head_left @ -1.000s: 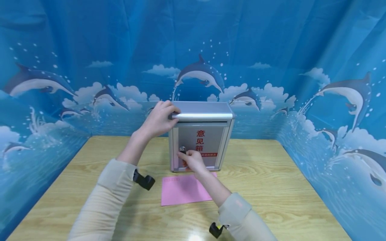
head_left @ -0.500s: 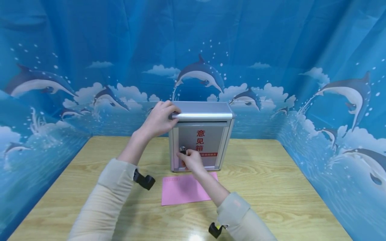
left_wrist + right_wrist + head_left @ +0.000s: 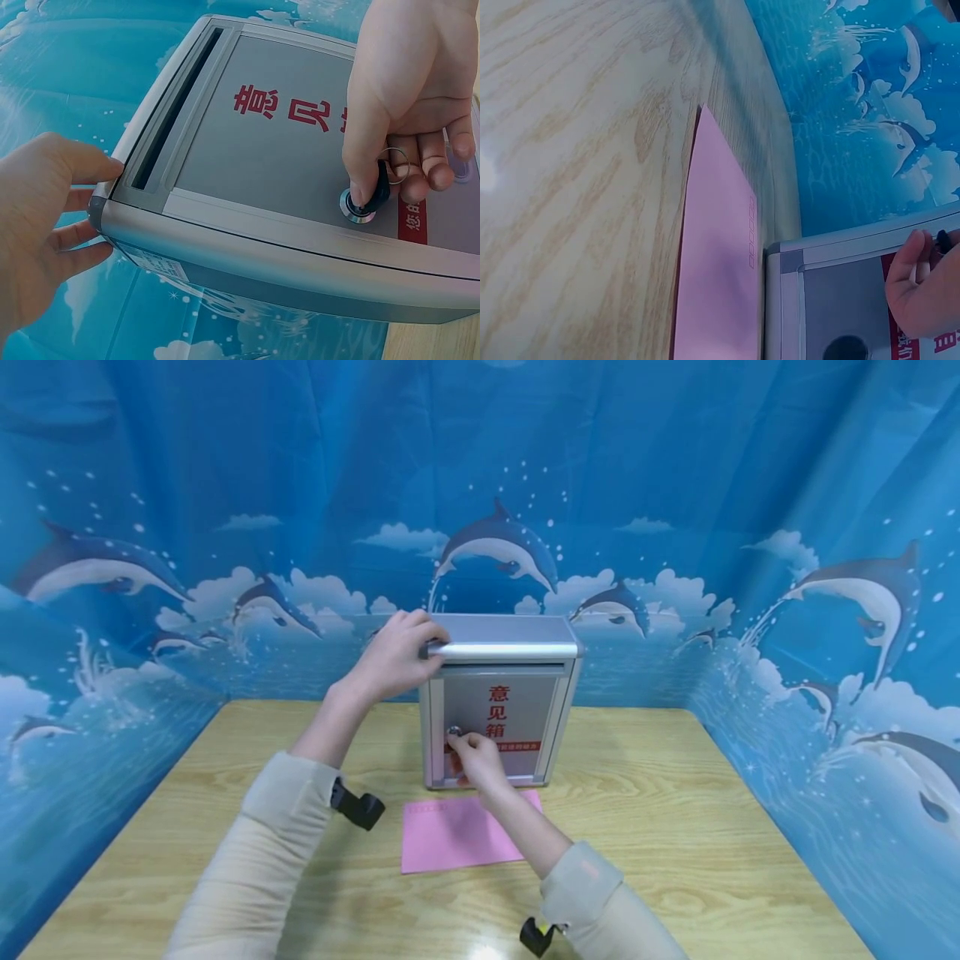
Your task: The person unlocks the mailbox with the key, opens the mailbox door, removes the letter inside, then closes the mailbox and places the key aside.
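Note:
A silver metal suggestion box [image 3: 517,628] with red lettering stands upright on the table. My left hand [image 3: 397,653] grips its upper left corner; in the left wrist view the thumb and fingers lie on different faces of that corner. My right hand [image 3: 482,762] is at the round lock [image 3: 355,213] on the left side of the front panel. Between thumb and fingers it pinches a black-headed key [image 3: 382,186], whose blade sits in the lock. A metal ring hangs from the key. In the head view the hand hides the key.
A pink envelope [image 3: 450,837] lies flat on the wooden table [image 3: 637,843], right in front of the box and under the right forearm. A blue dolphin-print curtain [image 3: 300,485] encloses the back and sides. A dark slot [image 3: 178,112] runs below the box's top edge.
My right hand has turned slightly at the lock, its thumb tip shifting a little right and up; the black key head no longer shows in the head view. The left hand stays put.

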Available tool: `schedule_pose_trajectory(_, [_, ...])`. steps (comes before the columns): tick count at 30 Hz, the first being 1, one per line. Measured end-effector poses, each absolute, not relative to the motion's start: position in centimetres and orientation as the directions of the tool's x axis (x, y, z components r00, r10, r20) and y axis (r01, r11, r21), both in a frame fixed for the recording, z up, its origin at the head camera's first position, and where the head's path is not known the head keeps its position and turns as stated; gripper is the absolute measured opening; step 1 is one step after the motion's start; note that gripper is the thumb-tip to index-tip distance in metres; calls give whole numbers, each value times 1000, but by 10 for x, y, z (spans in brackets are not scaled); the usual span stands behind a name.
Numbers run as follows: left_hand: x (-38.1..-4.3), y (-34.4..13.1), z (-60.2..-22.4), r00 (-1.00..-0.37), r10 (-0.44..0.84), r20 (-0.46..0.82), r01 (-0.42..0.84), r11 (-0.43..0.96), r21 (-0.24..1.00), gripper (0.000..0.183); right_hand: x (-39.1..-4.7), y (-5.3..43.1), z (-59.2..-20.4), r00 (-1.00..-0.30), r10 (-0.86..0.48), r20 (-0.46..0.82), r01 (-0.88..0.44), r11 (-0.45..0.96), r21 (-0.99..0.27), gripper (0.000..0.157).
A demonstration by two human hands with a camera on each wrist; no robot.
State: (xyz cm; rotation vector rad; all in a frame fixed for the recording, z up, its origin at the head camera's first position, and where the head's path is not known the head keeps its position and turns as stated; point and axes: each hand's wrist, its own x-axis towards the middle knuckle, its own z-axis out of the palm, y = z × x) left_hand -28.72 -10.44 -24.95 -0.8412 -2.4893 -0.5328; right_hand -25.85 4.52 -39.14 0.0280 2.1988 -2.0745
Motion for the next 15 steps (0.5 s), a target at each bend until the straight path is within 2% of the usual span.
schedule_pose_trajectory(8, [-287,-104,-247,-722,469,509,636,739,221,19,-258,46,-390,-991,-88,-103,99,54,-994,25])
schedule_pose_trajectory(15, [-285,-102,-245,-730,470,497,632,740,230,20,-256,45,-392,-998,-67,-14,7,106,-994,27])
